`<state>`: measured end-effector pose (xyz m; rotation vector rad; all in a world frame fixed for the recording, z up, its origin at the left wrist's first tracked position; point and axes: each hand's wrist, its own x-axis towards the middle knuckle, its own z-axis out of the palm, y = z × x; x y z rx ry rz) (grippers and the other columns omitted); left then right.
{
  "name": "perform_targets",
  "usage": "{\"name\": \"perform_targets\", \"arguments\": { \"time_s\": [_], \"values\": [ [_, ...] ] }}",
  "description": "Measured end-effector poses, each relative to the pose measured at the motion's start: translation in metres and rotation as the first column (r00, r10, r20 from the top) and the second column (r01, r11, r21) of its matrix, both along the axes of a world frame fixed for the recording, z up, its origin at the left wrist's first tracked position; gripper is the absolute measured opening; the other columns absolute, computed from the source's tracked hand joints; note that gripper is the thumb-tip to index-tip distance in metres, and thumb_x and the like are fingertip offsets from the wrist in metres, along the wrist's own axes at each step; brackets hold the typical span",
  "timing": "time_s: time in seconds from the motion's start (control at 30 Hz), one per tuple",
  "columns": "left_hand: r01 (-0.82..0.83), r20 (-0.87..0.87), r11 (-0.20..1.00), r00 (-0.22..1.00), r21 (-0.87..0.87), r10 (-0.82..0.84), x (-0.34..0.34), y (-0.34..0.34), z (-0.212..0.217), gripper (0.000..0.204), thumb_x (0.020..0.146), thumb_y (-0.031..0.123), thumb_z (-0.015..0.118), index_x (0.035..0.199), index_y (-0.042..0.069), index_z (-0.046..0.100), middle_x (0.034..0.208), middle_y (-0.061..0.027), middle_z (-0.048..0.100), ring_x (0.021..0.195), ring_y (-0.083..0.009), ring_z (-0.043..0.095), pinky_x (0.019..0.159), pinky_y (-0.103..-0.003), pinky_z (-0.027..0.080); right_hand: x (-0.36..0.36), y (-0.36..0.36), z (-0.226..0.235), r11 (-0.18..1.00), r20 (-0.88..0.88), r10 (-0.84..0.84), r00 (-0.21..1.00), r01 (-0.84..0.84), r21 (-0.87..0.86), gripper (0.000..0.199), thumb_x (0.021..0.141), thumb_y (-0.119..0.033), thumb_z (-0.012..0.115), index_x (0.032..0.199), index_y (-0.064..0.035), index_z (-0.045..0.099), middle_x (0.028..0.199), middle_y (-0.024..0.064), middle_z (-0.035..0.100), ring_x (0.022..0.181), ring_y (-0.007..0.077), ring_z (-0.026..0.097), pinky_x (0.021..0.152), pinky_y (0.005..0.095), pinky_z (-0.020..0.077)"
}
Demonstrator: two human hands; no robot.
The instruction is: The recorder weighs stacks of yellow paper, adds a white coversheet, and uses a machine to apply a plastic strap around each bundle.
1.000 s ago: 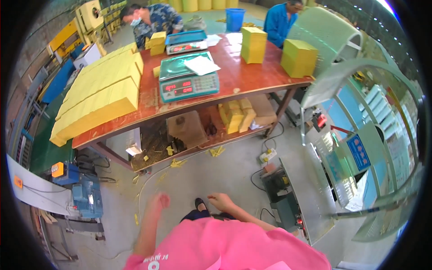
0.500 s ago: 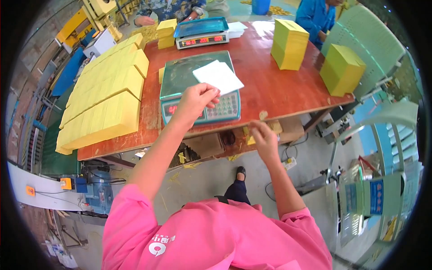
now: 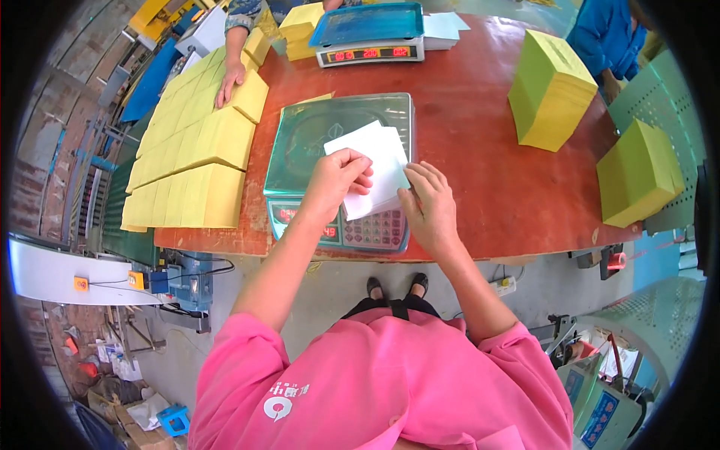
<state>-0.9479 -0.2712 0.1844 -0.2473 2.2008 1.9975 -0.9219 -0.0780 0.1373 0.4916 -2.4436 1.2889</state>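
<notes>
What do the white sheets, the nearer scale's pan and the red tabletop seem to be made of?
White sheets: matte, probably paper, judging by thin, flat edges. Nearer scale's pan: glossy, possibly plastic or plastic-covered metal, given its sheen. Red tabletop: perhaps painted wood, slightly shiny, scuffed.

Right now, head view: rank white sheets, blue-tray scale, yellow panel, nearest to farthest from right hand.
1. White sheets: just left of the right hand.
2. Blue-tray scale: ahead, slightly left, on the table.
3. Yellow panel: far left, beyond the table.
</notes>
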Motion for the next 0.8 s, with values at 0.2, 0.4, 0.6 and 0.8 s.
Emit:
{"name": "perform_targets", "arguments": {
  "time_s": [0.2, 0.4, 0.6, 0.8],
  "values": [
    [-0.013, 0.039, 0.991, 0.999, 0.132, 0.008, -0.003, -0.006, -0.003, 0.023, 0.094, 0.023, 0.062, 0.093, -0.001, 0.063, 0.085, -0.009, 0.065, 0.07, -0.014, 0.064, 0.059, -0.025, 0.054, -0.003, -0.01, 0.021, 0.997, -0.16, 0.068, 0.985, -0.061, 0.05, 0.036, 0.081, -0.01, 0.067, 0.116, -0.0006, 0.062, 0.122, 0.0164, 0.062, 0.123, 0.0366, 0.052, 0.101, 0.0459, 0.0408],
    [-0.015, 0.112, 0.962, 0.994, 0.271, -0.017, -0.006, -0.01, 0.006, 0.028, 0.093, 0.031, 0.064, 0.092, 0.003, 0.063, 0.085, -0.0073, 0.065, 0.072, -0.0149, 0.065, 0.064, -0.028, 0.056, -0.007, -0.021, 0.038, 0.96, -0.15, 0.269, 0.951, -0.277, -0.036, 0.037, 0.079, -0.005, 0.066, 0.116, -0.0002, 0.059, 0.115, 0.0181, 0.064, 0.11, 0.0389, 0.06, 0.093, 0.0442, 0.0487],
    [-0.023, 0.178, 0.947, 0.983, 0.322, -0.036, -0.011, -0.018, 0.005, 0.03, 0.093, 0.035, 0.064, 0.095, 0.005, 0.063, 0.086, -0.007, 0.066, 0.075, -0.0147, 0.065, 0.066, -0.029, 0.056, -0.005, -0.024, 0.041, 0.93, -0.007, 0.311, 0.95, -0.306, -0.206, 0.035, 0.081, -0.002, 0.064, 0.115, -0.0013, 0.059, 0.116, 0.0195, 0.063, 0.104, 0.0358, 0.063, 0.085, 0.0392, 0.053],
    [-0.016, 0.174, 0.942, 0.984, 0.336, -0.045, -0.01, -0.014, 0.01, 0.028, 0.093, 0.033, 0.064, 0.095, 0.005, 0.063, 0.086, -0.0073, 0.066, 0.075, -0.0152, 0.066, 0.066, -0.029, 0.057, -0.006, -0.022, 0.042, 0.923, 0.03, 0.31, 0.95, -0.294, -0.247, 0.035, 0.082, -0.002, 0.062, 0.117, -0.0025, 0.059, 0.117, 0.0197, 0.063, 0.102, 0.0366, 0.064, 0.084, 0.0389, 0.053]
  ]
}}
